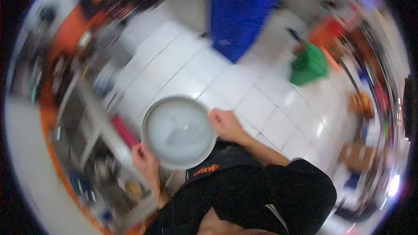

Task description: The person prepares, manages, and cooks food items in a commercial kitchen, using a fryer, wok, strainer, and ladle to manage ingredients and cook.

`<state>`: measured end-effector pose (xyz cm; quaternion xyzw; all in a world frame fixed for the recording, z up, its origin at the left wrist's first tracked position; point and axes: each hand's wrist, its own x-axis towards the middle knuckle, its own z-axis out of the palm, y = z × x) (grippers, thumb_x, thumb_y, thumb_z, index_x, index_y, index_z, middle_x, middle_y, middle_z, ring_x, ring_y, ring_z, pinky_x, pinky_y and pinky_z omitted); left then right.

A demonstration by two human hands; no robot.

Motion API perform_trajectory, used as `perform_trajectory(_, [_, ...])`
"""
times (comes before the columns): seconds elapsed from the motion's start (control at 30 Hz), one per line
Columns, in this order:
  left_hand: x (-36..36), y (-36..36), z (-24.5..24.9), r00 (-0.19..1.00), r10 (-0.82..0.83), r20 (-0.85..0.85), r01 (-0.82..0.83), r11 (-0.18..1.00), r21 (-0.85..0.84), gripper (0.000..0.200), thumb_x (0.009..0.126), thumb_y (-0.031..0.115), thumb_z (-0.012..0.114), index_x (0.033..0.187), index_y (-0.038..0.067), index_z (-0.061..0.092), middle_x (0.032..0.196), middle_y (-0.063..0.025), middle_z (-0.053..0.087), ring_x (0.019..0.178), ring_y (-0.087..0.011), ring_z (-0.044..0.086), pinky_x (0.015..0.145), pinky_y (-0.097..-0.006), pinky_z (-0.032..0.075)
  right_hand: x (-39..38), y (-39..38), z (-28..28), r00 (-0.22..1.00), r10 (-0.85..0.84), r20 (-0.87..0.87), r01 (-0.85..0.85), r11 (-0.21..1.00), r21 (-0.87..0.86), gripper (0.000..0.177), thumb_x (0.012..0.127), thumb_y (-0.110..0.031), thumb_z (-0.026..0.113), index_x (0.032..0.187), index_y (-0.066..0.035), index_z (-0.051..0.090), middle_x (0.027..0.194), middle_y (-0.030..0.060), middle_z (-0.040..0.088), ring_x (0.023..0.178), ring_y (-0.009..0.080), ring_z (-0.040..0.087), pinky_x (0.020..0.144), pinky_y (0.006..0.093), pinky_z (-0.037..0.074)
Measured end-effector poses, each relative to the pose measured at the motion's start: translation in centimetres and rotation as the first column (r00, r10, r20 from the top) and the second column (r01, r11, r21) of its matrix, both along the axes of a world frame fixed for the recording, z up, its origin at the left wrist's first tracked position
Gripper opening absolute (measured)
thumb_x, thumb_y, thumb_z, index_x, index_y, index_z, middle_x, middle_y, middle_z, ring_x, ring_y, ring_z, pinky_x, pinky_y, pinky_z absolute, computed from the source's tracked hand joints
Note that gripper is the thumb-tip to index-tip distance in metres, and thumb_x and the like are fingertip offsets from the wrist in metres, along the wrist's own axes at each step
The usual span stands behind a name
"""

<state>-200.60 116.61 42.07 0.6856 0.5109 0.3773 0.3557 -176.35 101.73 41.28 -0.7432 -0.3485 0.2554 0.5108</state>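
A round metal pot (179, 131) with cloudy whitish liquid in it is held in front of my body, above the tiled floor. My left hand (145, 159) is closed on the pot's left side, near the lower rim. On the opposite side, my right hand (225, 124) grips the rim with fingers curled. Any handles are hidden under my fingers. Motion blur smears the whole view, so what lies under the liquid cannot be made out.
White floor tiles (230, 78) spread ahead. A blue container or cloth (241, 15) stands at the top, a green bin (310, 64) to the right. Along the left runs a grey rack or counter (106, 137) with blurred items. Boxes (358, 156) line the right side.
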Motion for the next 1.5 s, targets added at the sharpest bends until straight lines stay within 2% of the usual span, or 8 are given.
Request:
perform_trajectory(0.17, [13.1, -6.1, -3.5, 0.915, -0.402, -0.035, 0.402, 0.916, -0.004, 0.023, 0.095, 0.017, 0.052, 0.083, -0.003, 0.053, 0.074, -0.0041, 0.052, 0.070, -0.0134, 0.047, 0.064, -0.0280, 0.041, 5.7, -15.4, 0.9, 0.925, -0.317, 0.209, 0.334, 0.941, -0.054, 0.022, 0.087, -0.022, 0.052, 0.079, -0.003, 0.059, 0.068, 0.0195, 0.060, 0.064, 0.0395, 0.059, 0.062, 0.0488, 0.046])
perform_trajectory(0.37, [32.9, -17.9, -4.3, 0.538, -0.839, 0.082, 0.842, 0.538, -0.024, 0.023, 0.093, 0.016, 0.055, 0.080, -0.003, 0.053, 0.071, -0.0033, 0.052, 0.065, -0.0101, 0.046, 0.058, -0.0254, 0.039, 10.4, -31.8, 0.6, 0.655, -0.728, 0.201, 0.755, 0.643, -0.130, 0.027, 0.090, -0.024, 0.051, 0.076, -0.002, 0.059, 0.067, 0.0211, 0.059, 0.065, 0.0412, 0.059, 0.063, 0.0495, 0.046])
perform_trajectory(0.5, [44.7, -32.4, -2.6, 0.242, -0.962, 0.128, 0.970, 0.244, -0.002, 0.023, 0.093, 0.015, 0.055, 0.079, -0.003, 0.053, 0.065, -0.0030, 0.052, 0.060, -0.0091, 0.045, 0.056, -0.0258, 0.040, 12.1, -44.6, 0.9, 0.335, -0.918, 0.212, 0.941, 0.316, -0.118, 0.029, 0.090, -0.025, 0.052, 0.076, -0.001, 0.059, 0.067, 0.0221, 0.058, 0.064, 0.0411, 0.058, 0.061, 0.0475, 0.045])
perform_trajectory(0.7, [59.2, -52.6, -2.5, -0.128, -0.992, 0.000, 0.992, -0.128, -0.019, 0.022, 0.090, 0.014, 0.058, 0.079, -0.004, 0.058, 0.065, -0.0054, 0.057, 0.061, -0.0101, 0.051, 0.058, -0.0276, 0.043, 16.4, -58.9, 0.4, -0.065, -0.979, 0.193, 0.975, -0.103, -0.195, 0.031, 0.090, -0.026, 0.053, 0.076, 0.001, 0.059, 0.067, 0.0222, 0.058, 0.062, 0.0391, 0.057, 0.059, 0.0444, 0.044])
perform_trajectory(0.83, [67.1, -67.7, -1.7, -0.330, -0.939, 0.099, 0.940, -0.336, -0.060, 0.023, 0.090, 0.016, 0.059, 0.078, -0.004, 0.059, 0.064, -0.0068, 0.058, 0.059, -0.0115, 0.052, 0.057, -0.0293, 0.044, 19.7, -68.4, 1.9, -0.316, -0.914, 0.253, 0.904, -0.371, -0.212, 0.033, 0.090, -0.026, 0.053, 0.076, 0.003, 0.059, 0.065, 0.0217, 0.057, 0.060, 0.0359, 0.057, 0.058, 0.0427, 0.043])
perform_trajectory(1.0, [75.7, -85.2, -0.4, -0.609, -0.792, 0.035, 0.793, -0.609, 0.008, 0.022, 0.089, 0.015, 0.060, 0.078, -0.004, 0.059, 0.063, -0.0117, 0.062, 0.056, -0.0141, 0.058, 0.054, -0.0305, 0.047, 24.6, -79.2, 1.4, -0.595, -0.773, 0.218, 0.755, -0.631, -0.178, 0.036, 0.090, -0.027, 0.054, 0.074, 0.005, 0.056, 0.057, 0.0157, 0.051, 0.051, 0.0197, 0.046, 0.052, 0.0367, 0.040])
perform_trajectory(1.17, [82.6, -102.2, -1.4, -0.737, -0.675, 0.036, 0.673, -0.738, -0.053, 0.024, 0.089, 0.017, 0.060, 0.077, -0.004, 0.058, 0.063, -0.0133, 0.063, 0.056, -0.0177, 0.061, 0.054, -0.0325, 0.048, 30.4, -91.5, -0.1, -0.717, -0.669, 0.193, 0.647, -0.743, -0.171, 0.035, 0.091, -0.026, 0.054, 0.072, 0.004, 0.054, 0.055, 0.0144, 0.049, 0.051, 0.0174, 0.044, 0.051, 0.0364, 0.039])
perform_trajectory(1.5, [95.2, -132.0, -1.2, -0.760, -0.648, 0.052, 0.646, -0.762, -0.048, 0.024, 0.089, 0.017, 0.060, 0.076, -0.004, 0.058, 0.063, -0.0165, 0.062, 0.057, -0.0232, 0.062, 0.054, -0.0353, 0.047, 43.3, -118.9, -0.1, -0.783, -0.602, 0.159, 0.589, -0.799, -0.121, 0.035, 0.091, -0.024, 0.055, 0.071, 0.005, 0.054, 0.055, 0.0149, 0.050, 0.050, 0.0166, 0.045, 0.050, 0.0359, 0.039])
